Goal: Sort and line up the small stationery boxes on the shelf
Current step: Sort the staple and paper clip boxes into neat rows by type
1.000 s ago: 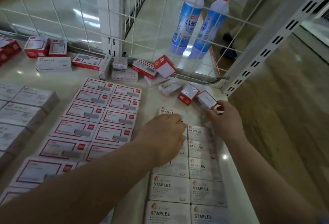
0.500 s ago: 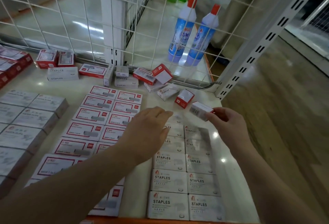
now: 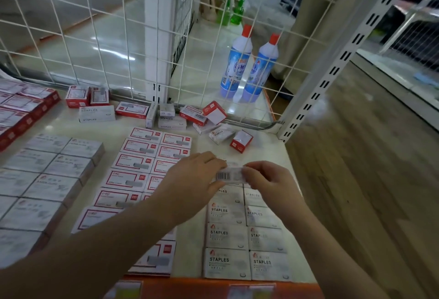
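Observation:
A small white staples box (image 3: 230, 175), barcode side up, is held between my left hand (image 3: 194, 176) and my right hand (image 3: 267, 180), just above the far end of two columns of white STAPLES boxes (image 3: 244, 237). Left of them lie two columns of red-framed boxes (image 3: 140, 165). Loose red and white boxes (image 3: 215, 114) lie jumbled along the back of the shelf (image 3: 268, 153), among them a tilted red box (image 3: 241, 141) and a white one (image 3: 219, 133).
Grey paper-clip boxes (image 3: 45, 170) fill the left side and red boxes (image 3: 21, 106) the far left. A white wire grid (image 3: 99, 37) closes the back. Two blue bottles (image 3: 248, 66) stand behind it. A slotted upright (image 3: 332, 70) marks the right corner; the orange front edge (image 3: 213, 284) is near me.
My right hand lifted a white box from the loose pile at the back right and brought it toward me; my left hand rose from the rows and now grips its other end.

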`<state>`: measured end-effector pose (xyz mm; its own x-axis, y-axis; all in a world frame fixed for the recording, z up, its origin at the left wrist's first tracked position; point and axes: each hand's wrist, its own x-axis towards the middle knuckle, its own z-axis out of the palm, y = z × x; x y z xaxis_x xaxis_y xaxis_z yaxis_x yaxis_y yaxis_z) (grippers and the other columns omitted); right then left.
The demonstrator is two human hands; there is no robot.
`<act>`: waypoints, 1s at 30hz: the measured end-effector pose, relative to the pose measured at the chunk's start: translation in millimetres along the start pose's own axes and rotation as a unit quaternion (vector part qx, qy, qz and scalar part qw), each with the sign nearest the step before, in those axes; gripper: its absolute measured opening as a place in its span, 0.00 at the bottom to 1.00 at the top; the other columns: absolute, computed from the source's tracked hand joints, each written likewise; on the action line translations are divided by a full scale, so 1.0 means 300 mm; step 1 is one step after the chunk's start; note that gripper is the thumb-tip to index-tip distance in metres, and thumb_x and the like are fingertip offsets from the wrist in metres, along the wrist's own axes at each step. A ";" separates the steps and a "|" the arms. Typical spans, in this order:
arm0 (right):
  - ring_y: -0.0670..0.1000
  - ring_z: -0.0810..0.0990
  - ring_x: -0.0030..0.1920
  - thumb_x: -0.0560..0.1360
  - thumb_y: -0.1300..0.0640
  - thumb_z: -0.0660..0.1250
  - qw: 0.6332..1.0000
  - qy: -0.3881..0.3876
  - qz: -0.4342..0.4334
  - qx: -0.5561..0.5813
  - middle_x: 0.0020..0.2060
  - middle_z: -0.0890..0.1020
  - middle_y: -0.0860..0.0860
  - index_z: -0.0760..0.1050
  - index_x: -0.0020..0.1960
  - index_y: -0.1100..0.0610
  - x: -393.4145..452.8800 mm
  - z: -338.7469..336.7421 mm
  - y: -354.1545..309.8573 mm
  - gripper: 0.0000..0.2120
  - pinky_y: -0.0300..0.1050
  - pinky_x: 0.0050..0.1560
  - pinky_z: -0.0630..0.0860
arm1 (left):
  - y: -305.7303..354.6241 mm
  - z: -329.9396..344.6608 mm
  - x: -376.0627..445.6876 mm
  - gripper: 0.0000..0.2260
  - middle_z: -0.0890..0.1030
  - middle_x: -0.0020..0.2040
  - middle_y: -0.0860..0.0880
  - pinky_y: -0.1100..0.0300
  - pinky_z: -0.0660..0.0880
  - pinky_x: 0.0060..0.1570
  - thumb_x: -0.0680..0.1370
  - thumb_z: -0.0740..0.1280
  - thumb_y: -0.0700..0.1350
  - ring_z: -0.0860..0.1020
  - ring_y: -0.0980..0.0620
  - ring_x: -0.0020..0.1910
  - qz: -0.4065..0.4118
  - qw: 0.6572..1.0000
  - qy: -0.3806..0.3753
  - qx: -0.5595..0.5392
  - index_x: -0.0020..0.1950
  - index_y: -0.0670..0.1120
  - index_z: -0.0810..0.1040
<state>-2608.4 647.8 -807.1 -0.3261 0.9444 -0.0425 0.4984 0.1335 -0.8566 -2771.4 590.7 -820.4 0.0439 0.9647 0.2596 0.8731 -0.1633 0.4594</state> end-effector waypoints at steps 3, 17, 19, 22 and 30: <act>0.42 0.77 0.36 0.75 0.57 0.64 0.998 0.004 0.023 0.063 0.35 0.82 0.47 0.79 0.42 0.48 -0.020 0.008 -0.006 0.08 0.38 0.42 0.75 | -0.017 -0.007 -0.011 0.18 0.73 0.60 0.54 0.68 0.65 0.54 0.80 0.58 0.53 0.70 0.58 0.56 -0.048 0.998 0.007 -0.043 0.69 0.51 0.68; 0.42 0.80 0.42 0.75 0.55 0.66 0.996 -0.063 0.049 0.039 0.45 0.82 0.47 0.78 0.56 0.55 -0.076 0.114 0.022 0.11 0.34 0.44 0.77 | -0.025 -0.032 -0.015 0.12 0.74 0.36 0.60 0.67 0.73 0.39 0.79 0.61 0.47 0.76 0.58 0.39 -0.203 0.952 0.016 -0.230 0.58 0.44 0.78; 0.42 0.80 0.43 0.75 0.55 0.66 0.997 -0.053 0.040 0.031 0.45 0.82 0.45 0.77 0.56 0.54 -0.074 0.120 0.018 0.11 0.34 0.46 0.77 | -0.028 -0.032 -0.017 0.12 0.75 0.36 0.59 0.69 0.72 0.36 0.79 0.61 0.47 0.75 0.59 0.37 -0.207 0.951 0.008 -0.231 0.58 0.45 0.78; 0.40 0.79 0.43 0.75 0.57 0.66 0.999 -0.012 0.029 0.037 0.44 0.81 0.43 0.75 0.56 0.49 -0.058 0.103 0.006 0.10 0.32 0.44 0.75 | -0.033 -0.037 -0.023 0.11 0.79 0.42 0.54 0.69 0.74 0.37 0.80 0.61 0.47 0.77 0.57 0.40 -0.200 0.954 -0.028 -0.223 0.58 0.45 0.78; 0.43 0.80 0.46 0.74 0.59 0.67 0.998 -0.063 0.003 -0.002 0.45 0.82 0.44 0.77 0.54 0.50 -0.022 0.062 -0.043 0.09 0.30 0.42 0.76 | -0.034 -0.029 -0.041 0.11 0.78 0.53 0.49 0.73 0.70 0.38 0.80 0.59 0.48 0.74 0.55 0.48 -0.169 0.969 -0.100 -0.153 0.60 0.46 0.75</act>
<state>-2627.5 634.2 -805.4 -0.4209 0.9002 -0.1121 0.5044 0.1295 -0.8537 -2784.9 578.7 -820.9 -0.0994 0.9895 -0.1049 0.6713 0.1445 0.7270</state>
